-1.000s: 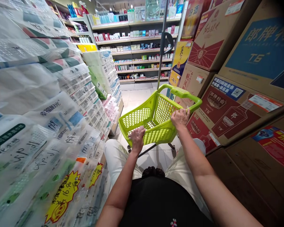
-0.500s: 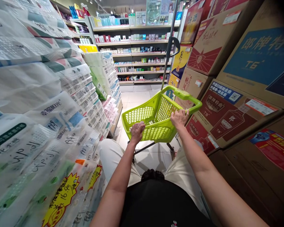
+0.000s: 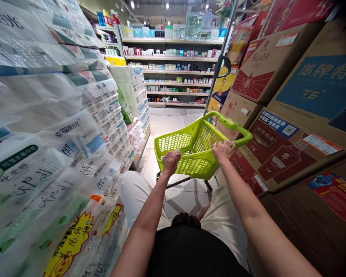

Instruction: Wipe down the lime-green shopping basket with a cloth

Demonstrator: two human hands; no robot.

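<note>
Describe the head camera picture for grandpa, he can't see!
The left hand and right hand hold a green shopping cart by its near edge in an aisle. Wrapped packs are piled on the left, printed cartons on the right, with stocked shelves ahead.

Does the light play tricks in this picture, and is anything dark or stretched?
In the head view, glare streaks the plastic-wrapped packs; in the head view, shadows darken the floor beneath the green cart; also in the head view, the top right corner is black and the boxes look stretched.
</note>
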